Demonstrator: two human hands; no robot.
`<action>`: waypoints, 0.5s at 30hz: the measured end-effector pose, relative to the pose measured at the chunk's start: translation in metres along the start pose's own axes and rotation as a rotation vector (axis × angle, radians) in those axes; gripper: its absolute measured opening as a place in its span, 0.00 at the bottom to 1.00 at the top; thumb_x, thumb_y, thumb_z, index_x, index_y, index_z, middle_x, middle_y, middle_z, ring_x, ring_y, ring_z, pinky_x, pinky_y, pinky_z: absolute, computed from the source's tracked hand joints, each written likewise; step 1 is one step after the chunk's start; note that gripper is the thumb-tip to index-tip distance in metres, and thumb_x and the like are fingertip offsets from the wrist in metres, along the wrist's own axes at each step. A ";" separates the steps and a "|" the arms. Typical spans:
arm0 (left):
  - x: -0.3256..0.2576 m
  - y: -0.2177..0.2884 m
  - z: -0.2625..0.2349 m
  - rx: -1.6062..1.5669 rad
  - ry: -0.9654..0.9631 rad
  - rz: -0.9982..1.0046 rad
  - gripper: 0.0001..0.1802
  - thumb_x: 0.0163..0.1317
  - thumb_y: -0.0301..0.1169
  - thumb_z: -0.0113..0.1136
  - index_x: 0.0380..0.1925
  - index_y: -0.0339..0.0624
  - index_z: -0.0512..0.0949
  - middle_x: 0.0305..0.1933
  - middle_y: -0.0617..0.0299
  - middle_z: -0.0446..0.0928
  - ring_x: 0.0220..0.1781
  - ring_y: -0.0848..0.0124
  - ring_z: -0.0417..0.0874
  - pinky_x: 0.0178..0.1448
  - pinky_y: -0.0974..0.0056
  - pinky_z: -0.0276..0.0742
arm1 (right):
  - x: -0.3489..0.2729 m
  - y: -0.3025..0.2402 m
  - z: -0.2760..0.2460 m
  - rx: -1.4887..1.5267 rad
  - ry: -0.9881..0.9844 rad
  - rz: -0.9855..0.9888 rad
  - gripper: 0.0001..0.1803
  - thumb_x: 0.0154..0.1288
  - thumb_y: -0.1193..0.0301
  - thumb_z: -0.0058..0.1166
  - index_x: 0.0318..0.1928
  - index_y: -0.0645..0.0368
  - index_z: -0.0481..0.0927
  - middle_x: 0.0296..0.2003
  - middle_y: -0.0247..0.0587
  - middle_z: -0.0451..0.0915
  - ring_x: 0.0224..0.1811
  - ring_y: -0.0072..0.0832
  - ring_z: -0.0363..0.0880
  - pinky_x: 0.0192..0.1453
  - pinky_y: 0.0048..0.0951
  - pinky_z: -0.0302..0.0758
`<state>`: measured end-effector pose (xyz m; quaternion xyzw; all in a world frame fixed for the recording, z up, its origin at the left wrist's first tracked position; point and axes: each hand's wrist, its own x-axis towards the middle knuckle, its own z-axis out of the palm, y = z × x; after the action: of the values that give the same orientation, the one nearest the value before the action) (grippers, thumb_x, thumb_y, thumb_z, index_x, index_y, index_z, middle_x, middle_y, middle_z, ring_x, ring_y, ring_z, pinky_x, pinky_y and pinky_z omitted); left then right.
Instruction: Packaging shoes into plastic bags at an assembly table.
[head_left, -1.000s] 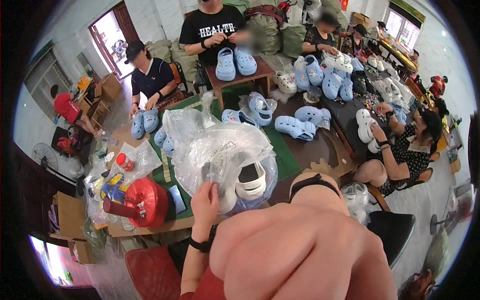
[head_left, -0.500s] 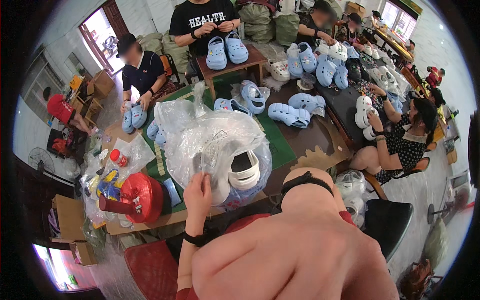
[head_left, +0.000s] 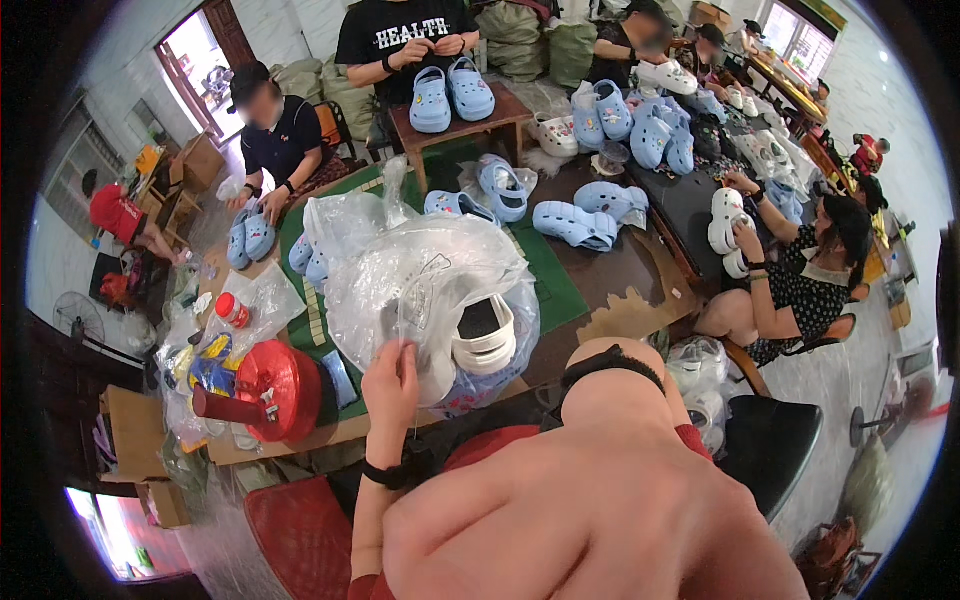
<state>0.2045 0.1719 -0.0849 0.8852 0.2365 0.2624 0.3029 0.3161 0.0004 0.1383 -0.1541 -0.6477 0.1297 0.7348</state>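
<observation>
My left hand (head_left: 391, 385), with a black band at its wrist, pinches the near edge of a clear plastic bag (head_left: 375, 270). The bag lies bunched on the table, and a pair of white clogs (head_left: 485, 335) shows in its mouth. One clog faces out with its dark insole visible; the other is partly behind the film. Very close to the camera, my right hand (head_left: 590, 490) fills the lower middle, its back toward me and its wrist bent. Its fingers are out of sight.
Blue clogs (head_left: 575, 226) lie across the table's far side. A red lidded pot (head_left: 275, 390) and a red-capped jar (head_left: 232, 309) stand left. A small wooden stand (head_left: 460, 132) carries two blue clogs. Co-workers sit around; a black chair (head_left: 770, 450) is at right.
Both my hands stay nearly in place, the left still pinching the bag. A co-worker at the back now holds a white clog up higher. The seated person at left has shifted their hands.
</observation>
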 end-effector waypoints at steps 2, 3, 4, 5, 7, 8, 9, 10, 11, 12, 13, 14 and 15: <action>0.000 0.001 0.001 -0.014 -0.009 -0.002 0.07 0.67 0.30 0.55 0.38 0.39 0.78 0.34 0.48 0.79 0.35 0.49 0.81 0.38 0.52 0.74 | -0.002 -0.002 0.001 0.017 0.007 -0.005 0.09 0.65 0.70 0.53 0.27 0.56 0.75 0.32 0.39 0.76 0.30 0.33 0.71 0.35 0.32 0.67; 0.000 -0.001 0.002 -0.005 0.006 0.017 0.07 0.67 0.30 0.55 0.38 0.39 0.79 0.33 0.49 0.79 0.35 0.49 0.81 0.38 0.53 0.74 | -0.002 -0.001 0.000 0.029 0.010 -0.008 0.09 0.65 0.70 0.53 0.27 0.56 0.75 0.32 0.39 0.76 0.30 0.33 0.71 0.35 0.32 0.67; 0.000 -0.003 0.003 0.004 0.021 0.037 0.07 0.67 0.31 0.56 0.38 0.40 0.79 0.33 0.49 0.79 0.34 0.49 0.81 0.38 0.53 0.74 | -0.003 -0.002 0.000 0.040 0.013 -0.012 0.09 0.65 0.70 0.54 0.26 0.56 0.75 0.32 0.39 0.76 0.30 0.33 0.71 0.35 0.32 0.67; 0.000 -0.004 0.003 0.006 0.021 0.036 0.07 0.67 0.31 0.56 0.38 0.40 0.79 0.33 0.49 0.79 0.34 0.49 0.81 0.38 0.53 0.74 | -0.003 -0.001 0.000 0.052 0.017 -0.017 0.09 0.65 0.70 0.54 0.26 0.56 0.74 0.31 0.39 0.76 0.30 0.33 0.71 0.35 0.32 0.67; 0.002 -0.005 0.005 0.007 0.038 0.058 0.06 0.67 0.29 0.55 0.38 0.39 0.79 0.31 0.50 0.77 0.30 0.56 0.78 0.37 0.59 0.73 | -0.004 -0.002 0.000 0.063 0.022 -0.027 0.10 0.65 0.70 0.54 0.26 0.56 0.74 0.31 0.39 0.76 0.30 0.33 0.71 0.34 0.31 0.67; 0.004 -0.002 0.006 0.005 0.038 0.064 0.06 0.67 0.29 0.55 0.38 0.39 0.79 0.31 0.50 0.77 0.30 0.56 0.78 0.37 0.59 0.73 | -0.002 -0.002 -0.001 0.067 0.023 -0.034 0.10 0.65 0.70 0.54 0.25 0.56 0.74 0.31 0.39 0.76 0.30 0.33 0.71 0.34 0.31 0.67; 0.005 0.002 0.006 -0.002 0.026 0.040 0.06 0.67 0.30 0.55 0.37 0.39 0.79 0.32 0.49 0.78 0.31 0.53 0.79 0.37 0.56 0.73 | 0.001 0.002 0.001 0.073 0.019 -0.043 0.10 0.65 0.70 0.54 0.25 0.56 0.73 0.31 0.39 0.75 0.30 0.33 0.71 0.34 0.31 0.67; 0.007 0.006 0.006 -0.010 0.015 0.018 0.06 0.66 0.30 0.56 0.37 0.40 0.79 0.32 0.49 0.79 0.32 0.50 0.80 0.36 0.53 0.73 | 0.008 0.006 -0.002 0.078 0.013 -0.053 0.11 0.64 0.70 0.55 0.25 0.56 0.73 0.31 0.39 0.75 0.29 0.33 0.71 0.34 0.31 0.67; 0.009 0.005 0.008 -0.012 0.023 0.029 0.06 0.66 0.30 0.56 0.37 0.40 0.79 0.32 0.49 0.79 0.32 0.50 0.80 0.36 0.53 0.73 | 0.014 0.007 -0.004 0.082 0.006 -0.065 0.11 0.64 0.70 0.55 0.25 0.56 0.73 0.31 0.39 0.75 0.29 0.33 0.71 0.34 0.31 0.67; 0.005 -0.008 0.006 0.011 0.026 0.006 0.06 0.66 0.30 0.56 0.37 0.40 0.79 0.31 0.49 0.78 0.32 0.50 0.80 0.35 0.53 0.73 | 0.014 0.012 0.001 0.120 -0.010 -0.073 0.11 0.64 0.70 0.55 0.24 0.56 0.73 0.31 0.39 0.75 0.29 0.33 0.71 0.34 0.31 0.67; 0.002 -0.015 0.004 0.027 0.021 -0.008 0.06 0.66 0.31 0.56 0.36 0.40 0.79 0.30 0.49 0.78 0.31 0.50 0.80 0.35 0.53 0.73 | 0.003 0.014 0.019 0.144 -0.023 -0.081 0.11 0.64 0.70 0.55 0.24 0.56 0.72 0.31 0.39 0.75 0.29 0.33 0.71 0.34 0.31 0.67; -0.006 -0.017 0.003 0.083 0.052 -0.095 0.06 0.66 0.31 0.57 0.37 0.41 0.79 0.29 0.49 0.77 0.30 0.51 0.80 0.34 0.53 0.73 | 0.002 0.010 0.016 0.170 -0.038 -0.089 0.12 0.64 0.70 0.55 0.24 0.56 0.72 0.31 0.39 0.75 0.29 0.33 0.71 0.33 0.31 0.67; -0.004 -0.012 0.003 0.076 0.059 -0.078 0.06 0.66 0.31 0.57 0.37 0.41 0.79 0.29 0.49 0.77 0.30 0.51 0.80 0.34 0.53 0.73 | 0.006 0.009 0.014 0.166 -0.048 -0.101 0.12 0.64 0.70 0.55 0.24 0.56 0.72 0.31 0.39 0.75 0.29 0.33 0.71 0.33 0.31 0.67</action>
<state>0.2005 0.1764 -0.0961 0.8780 0.2894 0.2673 0.2720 0.3029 0.0118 0.1418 -0.0567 -0.6590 0.1492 0.7350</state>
